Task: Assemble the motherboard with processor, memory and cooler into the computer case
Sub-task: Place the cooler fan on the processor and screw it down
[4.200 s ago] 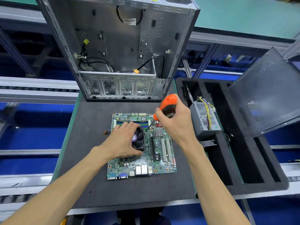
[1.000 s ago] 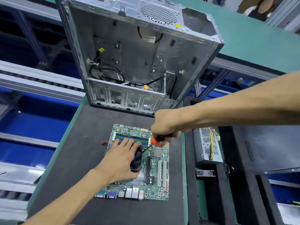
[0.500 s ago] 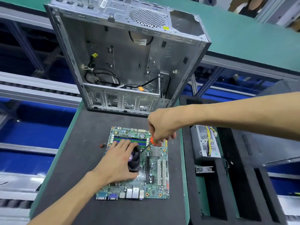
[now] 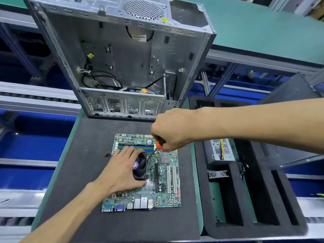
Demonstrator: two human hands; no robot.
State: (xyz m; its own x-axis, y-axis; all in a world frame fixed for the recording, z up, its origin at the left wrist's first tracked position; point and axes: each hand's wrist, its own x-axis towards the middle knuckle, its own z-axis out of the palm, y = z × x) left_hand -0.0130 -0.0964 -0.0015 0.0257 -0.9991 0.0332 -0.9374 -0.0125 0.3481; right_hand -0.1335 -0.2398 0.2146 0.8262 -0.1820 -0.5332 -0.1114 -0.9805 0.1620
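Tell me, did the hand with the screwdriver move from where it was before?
Yes. The right hand gripping the screwdriver now comes in from the right, over the motherboard's far edge; earlier it came from below.

The flat green motherboard (image 4: 163,186) has blue and green stripes. The round screwdriver handle (image 4: 159,144) is orange and black. The big metal case (image 4: 122,55) is silver-grey. The soft surface (image 4: 84,172) is dark grey.

Left hand (image 4: 122,170) flat, fingers straight; right hand (image 4: 172,128) fisted, knuckles up.
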